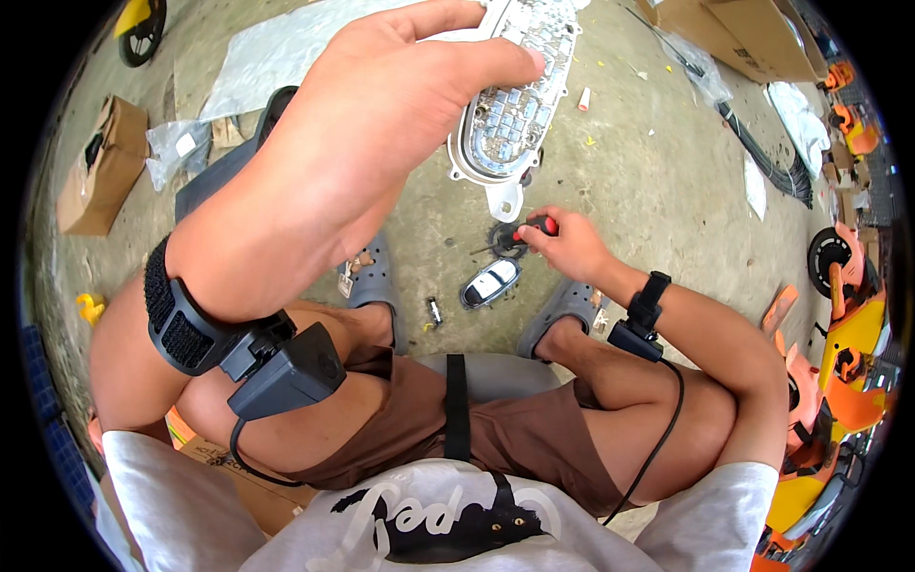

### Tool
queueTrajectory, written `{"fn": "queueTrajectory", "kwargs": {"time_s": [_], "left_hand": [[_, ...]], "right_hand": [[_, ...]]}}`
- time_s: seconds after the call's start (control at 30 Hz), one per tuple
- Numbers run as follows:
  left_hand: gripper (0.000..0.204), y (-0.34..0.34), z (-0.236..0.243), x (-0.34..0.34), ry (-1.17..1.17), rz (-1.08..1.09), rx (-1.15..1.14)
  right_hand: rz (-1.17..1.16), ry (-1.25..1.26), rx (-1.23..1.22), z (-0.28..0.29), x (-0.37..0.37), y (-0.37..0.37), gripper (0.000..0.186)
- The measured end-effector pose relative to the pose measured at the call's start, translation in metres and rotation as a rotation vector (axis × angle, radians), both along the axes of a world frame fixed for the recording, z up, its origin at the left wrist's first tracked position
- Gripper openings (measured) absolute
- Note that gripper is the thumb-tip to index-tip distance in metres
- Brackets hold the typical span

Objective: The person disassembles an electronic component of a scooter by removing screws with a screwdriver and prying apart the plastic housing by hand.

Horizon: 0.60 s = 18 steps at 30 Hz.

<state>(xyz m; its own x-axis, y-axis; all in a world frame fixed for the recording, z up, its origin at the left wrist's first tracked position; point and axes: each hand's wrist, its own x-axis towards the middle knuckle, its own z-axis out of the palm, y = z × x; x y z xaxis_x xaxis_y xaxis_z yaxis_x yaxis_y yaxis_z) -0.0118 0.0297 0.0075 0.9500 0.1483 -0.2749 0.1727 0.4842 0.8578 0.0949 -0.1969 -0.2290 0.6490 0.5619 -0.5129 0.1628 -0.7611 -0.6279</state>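
My left hand [396,114] grips a long silver metal housing [510,129] high in the view, its thumb on the studded, gridded face and other fingers partly hidden. Lower right, my right hand [572,248] is closed around a red-and-black tool [541,227], perhaps a screwdriver, over the floor between my feet. Just beside it is a dark round part [502,238]. An oblong white-and-black object [491,282] lies below that hand, and a small metal-and-black piece [435,311] lies to its left.
Cardboard boxes [100,172] stand at left and upper right [734,33]. Plastic bags [176,148] and a black cable coil [782,176] lie on the concrete floor [648,229]. Orange-and-yellow wheeled frames [853,334] crowd the right edge. My sandaled feet [562,305] flank the small parts.
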Motion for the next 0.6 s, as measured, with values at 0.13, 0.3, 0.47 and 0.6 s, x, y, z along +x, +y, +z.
{"fn": "queueTrajectory", "kwargs": {"time_s": [0.13, 0.3, 0.47, 0.6], "left_hand": [[0.037, 0.006, -0.028, -0.002, -0.398, -0.063, 0.168], [0.041, -0.001, 0.013, -0.002, 0.125, 0.046, 0.083], [0.041, 0.021, -0.05, 0.002, -0.373, -0.081, 0.126], [0.037, 0.007, -0.012, 0.001, -0.039, -0.018, 0.069]], "right_hand": [[0.131, -0.067, -0.055, -0.014, -0.007, -0.003, 0.041], [0.076, -0.02, -0.056, -0.02, -0.012, -0.005, 0.041], [0.052, 0.012, -0.058, -0.015, -0.013, 0.003, 0.038], [-0.02, 0.098, -0.026, -0.009, -0.01, 0.0, 0.039]]}}
